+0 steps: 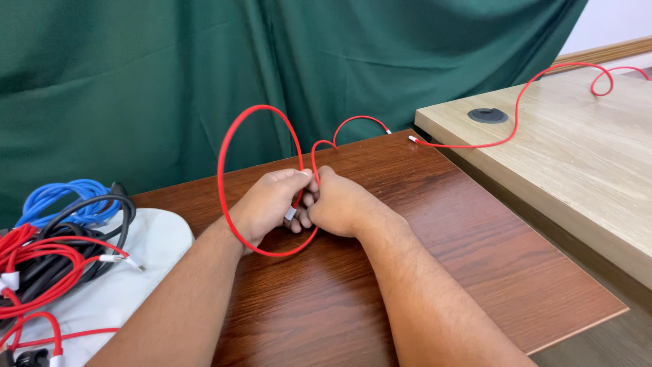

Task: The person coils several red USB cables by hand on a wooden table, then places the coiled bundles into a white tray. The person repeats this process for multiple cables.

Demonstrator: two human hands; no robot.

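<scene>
Red thin charging cable (224,146) stands in a tall loop above the dark wooden counter (435,224), because the left hand (261,207) and right hand (343,204), pressed together, pinch its crossing and white plug so the coil keeps shape

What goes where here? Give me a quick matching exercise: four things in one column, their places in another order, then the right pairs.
Things:
1. red cable loop
2. blue cable
3. round black grommet
4. second red cable

Places:
A. set into the light wooden desk
B. lying across the light wooden desk
C. held by the left hand and right hand above the dark wooden table
D. in the cable pile on the white pad, far left

Pairs: 1-C, 2-D, 3-A, 4-B
</scene>
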